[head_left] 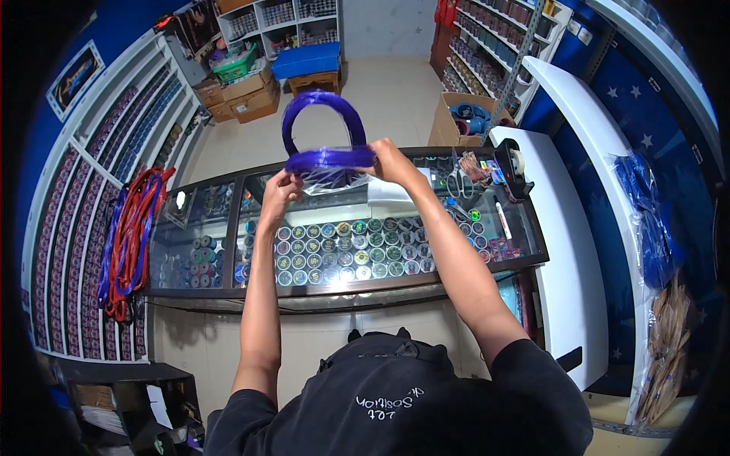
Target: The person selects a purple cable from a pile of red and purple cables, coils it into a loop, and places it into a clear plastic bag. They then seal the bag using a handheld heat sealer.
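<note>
Above the glass counter I hold up two shiny purple coils of what looks like thin cord or line. The ring of the farther coil [358, 125] stands open toward me, while the nearer coil [331, 159] is seen almost edge-on, with crinkled clear plastic [323, 182] hanging below it. My left hand [281, 192] is closed, its fingers pinching the nearer coil or its plastic at the left end. My right hand [393, 165] wraps round the right end, where both coils meet; its fingertips are partly hidden.
Inside the glass counter [334, 287] lie rows of round tins. Scissors [459, 185], a tape dispenser [514, 169] and a marker [503, 219] rest on its right end. Red and blue cords [133, 243] hang at the left, beside stocked shelves. Cardboard boxes [247, 95] stand beyond.
</note>
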`<state>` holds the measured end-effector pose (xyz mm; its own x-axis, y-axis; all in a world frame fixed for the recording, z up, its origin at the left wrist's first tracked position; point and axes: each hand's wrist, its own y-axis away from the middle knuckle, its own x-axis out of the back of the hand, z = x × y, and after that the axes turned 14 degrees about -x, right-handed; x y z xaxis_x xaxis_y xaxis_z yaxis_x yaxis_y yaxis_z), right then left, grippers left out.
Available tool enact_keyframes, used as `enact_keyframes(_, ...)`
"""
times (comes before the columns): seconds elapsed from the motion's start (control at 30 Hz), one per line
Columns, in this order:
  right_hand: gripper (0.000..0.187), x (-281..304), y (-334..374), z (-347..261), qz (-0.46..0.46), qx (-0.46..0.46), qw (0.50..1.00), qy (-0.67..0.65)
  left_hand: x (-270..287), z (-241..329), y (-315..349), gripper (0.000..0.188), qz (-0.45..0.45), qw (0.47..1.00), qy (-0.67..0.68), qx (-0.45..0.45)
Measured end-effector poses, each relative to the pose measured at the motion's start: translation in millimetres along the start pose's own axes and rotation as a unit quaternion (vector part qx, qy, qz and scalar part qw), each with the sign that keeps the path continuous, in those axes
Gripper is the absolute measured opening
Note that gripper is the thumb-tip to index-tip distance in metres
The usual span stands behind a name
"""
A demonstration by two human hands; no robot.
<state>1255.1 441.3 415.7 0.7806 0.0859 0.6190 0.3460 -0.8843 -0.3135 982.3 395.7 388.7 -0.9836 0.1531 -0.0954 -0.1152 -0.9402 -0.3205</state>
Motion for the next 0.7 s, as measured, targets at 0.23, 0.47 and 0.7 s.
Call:
enact_keyframes(0.23,0.034,21,-13,-6,-0.033,-0.064,0.992,-0.106,-6,8,-28,0.025,0.021,0.947,-0.295,-0.129)
enact_keyframes(0.47,0.037,43,-17,-29,-0.044,-0.113,0.985,-0.119,-15,20,-34,0.024,0.005,0.979,-0.141,-0.145)
enact_keyframes(0.7,0.036,65,-12,-42,-0.047,-0.142,0.983,-0.108,-39,26,-38,0.025,0.009,0.991,-0.019,-0.134)
